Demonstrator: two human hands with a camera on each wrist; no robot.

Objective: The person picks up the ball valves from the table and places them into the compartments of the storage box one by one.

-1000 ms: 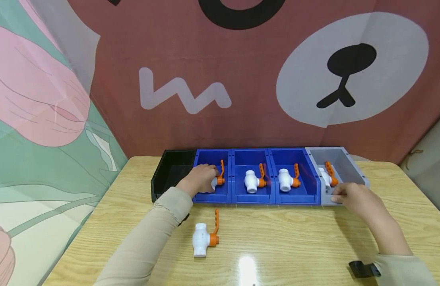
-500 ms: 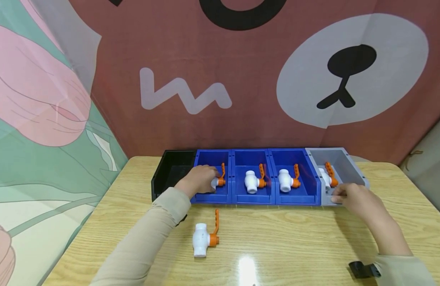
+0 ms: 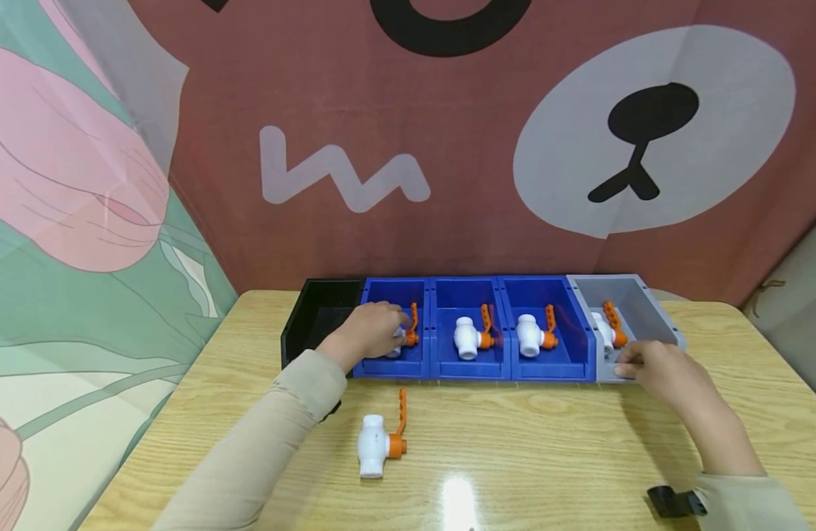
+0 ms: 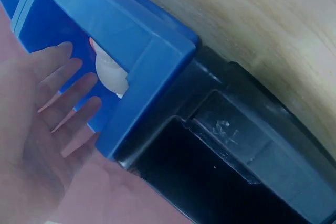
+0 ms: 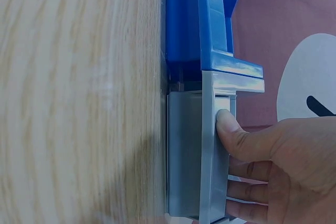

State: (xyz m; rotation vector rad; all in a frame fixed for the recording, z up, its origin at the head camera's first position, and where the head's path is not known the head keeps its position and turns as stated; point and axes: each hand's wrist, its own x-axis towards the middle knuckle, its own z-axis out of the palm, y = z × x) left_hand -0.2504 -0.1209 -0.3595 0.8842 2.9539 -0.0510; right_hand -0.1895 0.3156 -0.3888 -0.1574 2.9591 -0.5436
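Observation:
My left hand (image 3: 371, 330) is over the left blue bin (image 3: 413, 366), its fingers extended in the left wrist view. A white ball valve (image 4: 110, 74) with an orange handle lies in that bin beside the fingers, and the hand hides part of it in the head view. My right hand (image 3: 666, 369) pinches the front edge of the grey bin (image 5: 208, 156), thumb outside and fingers inside. Another ball valve (image 3: 607, 330) lies in the grey bin, just behind those fingers. One more ball valve (image 3: 372, 446) lies on the table, in front of the bins.
The middle blue bin (image 3: 470, 370) and the right blue bin (image 3: 553, 370) each hold a white ball valve. A black bin (image 3: 315, 310) ends the row at the left. All stand on a wooden table (image 3: 514, 442) before a printed cloth (image 3: 447, 236).
My left hand has let go of the ball valve in the left blue bin and shifted slightly up, its fingers straightening. My right hand stays on the grey bin's edge.

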